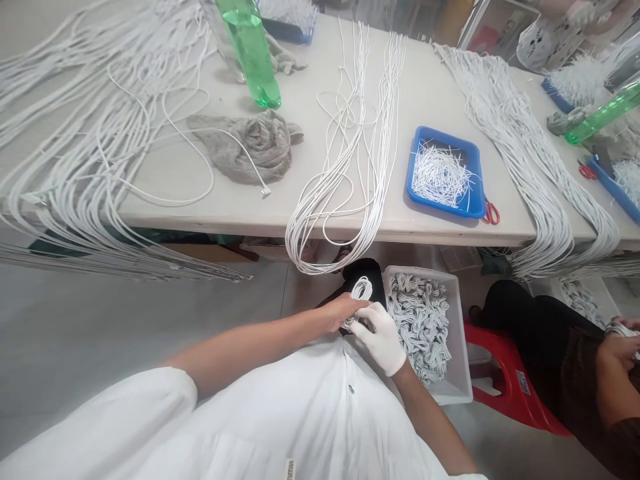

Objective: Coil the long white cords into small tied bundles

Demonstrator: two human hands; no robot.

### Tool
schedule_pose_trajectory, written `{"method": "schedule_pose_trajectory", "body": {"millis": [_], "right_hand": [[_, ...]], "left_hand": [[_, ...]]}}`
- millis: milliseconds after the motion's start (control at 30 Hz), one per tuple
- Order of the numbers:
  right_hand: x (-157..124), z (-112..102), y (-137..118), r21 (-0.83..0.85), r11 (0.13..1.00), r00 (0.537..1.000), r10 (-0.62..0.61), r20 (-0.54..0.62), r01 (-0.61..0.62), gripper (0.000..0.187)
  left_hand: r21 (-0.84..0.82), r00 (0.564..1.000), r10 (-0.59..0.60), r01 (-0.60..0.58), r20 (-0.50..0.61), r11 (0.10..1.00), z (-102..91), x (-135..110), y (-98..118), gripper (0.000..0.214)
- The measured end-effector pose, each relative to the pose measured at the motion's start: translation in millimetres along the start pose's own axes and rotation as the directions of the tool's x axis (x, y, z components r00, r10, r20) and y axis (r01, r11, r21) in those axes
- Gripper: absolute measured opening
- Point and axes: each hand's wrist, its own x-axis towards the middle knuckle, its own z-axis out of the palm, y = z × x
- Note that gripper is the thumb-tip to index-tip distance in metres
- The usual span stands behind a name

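Head view: forearms (pixel 240 353) angle inward, left hand (pixel 341 311) and gloved right hand (pixel 381 335) together gripping a coiled cable (pixel 361 288).

- Bright, flat, whitish light all round us, seemingly from overhead.
- The white shirt (pixel 280 407), bottom centre, is nearly washed out; the gloved right hand (pixel 381 339), near centre, shows little texture.
- Soft shadow under the blue tray (pixel 445 207), right of centre; dimmer beneath the table (pixel 423 87).
- Haze and softness, upper right.
- Wide-angle stretching toward the edges.
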Motion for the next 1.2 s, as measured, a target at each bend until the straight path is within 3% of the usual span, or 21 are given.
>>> {"method": "schedule_pose_trajectory", "body": {"millis": [100, 200, 333, 467, 600, 733, 800, 900, 1000, 1200], "right_hand": [[11.9, -12.3, 5.2, 0.060, 0.982, 0.972, 0.186, -0.141, -0.179, 0.044], [28.8, -19.3, 10.3, -0.058, 0.961, 0.958, 0.265, -0.110, -0.272, 0.063], [43.4, -18.5, 15.1, -0.140, 0.973, 0.982, 0.186, 0.017, -0.182, 0.052], [45.8, -15.9, 19.6, -0.187, 0.972, 0.986, 0.154, 0.058, -0.140, 0.042], [43.5, -15.1, 25.4, 0.025, 0.988, 0.986, 0.151, 0.065, -0.153, 0.035], [40.0, -8.1, 31.8, 0.338, 0.907, 0.966, 0.255, 0.037, -0.252, 0.033], [38.0, -3.6, 33.4, 0.345, 0.907, 0.965, 0.262, -0.008, -0.243, 0.033], [36.9, -2.1, 31.5, 0.224, 0.961, 0.982, 0.179, -0.058, -0.162, 0.030], [40.6, -11.7, 24.7, 0.171, 0.981, 0.994, 0.099, -0.033, -0.092, 0.029], [58.2, -45.1, 4.5, 0.263, 0.965, 1.000, -0.020, 0.024, 0.013, 0.026]], "left_hand": [[0.100, 0.997, 0.076, -0.079, 0.030, 0.992, 1.1, -3.0, 1.1, 0.026], [0.207, 0.988, 0.150, -0.156, 0.045, 0.966, 4.1, -4.5, -2.0, 0.027], [0.316, 0.969, 0.243, -0.244, 0.045, 0.917, 3.4, -4.1, -8.0, 0.022], [0.364, 0.962, 0.266, -0.267, 0.054, 0.892, -2.5, -2.6, -11.1, 0.016], [0.360, 0.967, 0.242, -0.254, 0.079, 0.898, -4.0, -2.6, -10.6, 0.019], [0.334, 0.974, 0.188, -0.221, 0.130, 0.916, -2.1, -3.6, -8.2, 0.020], [0.330, 0.977, 0.157, -0.197, 0.144, 0.923, -1.4, -4.5, -7.2, 0.023], [0.323, 0.980, 0.106, -0.156, 0.165, 0.933, -0.4, -8.1, -3.4, 0.025], [0.289, 0.975, 0.048, -0.111, 0.218, 0.951, 0.3, -15.6, 6.5, 0.027], [0.118, 0.925, -0.039, -0.007, 0.379, 0.993, 3.0, -36.0, 33.0, 0.034]]}}
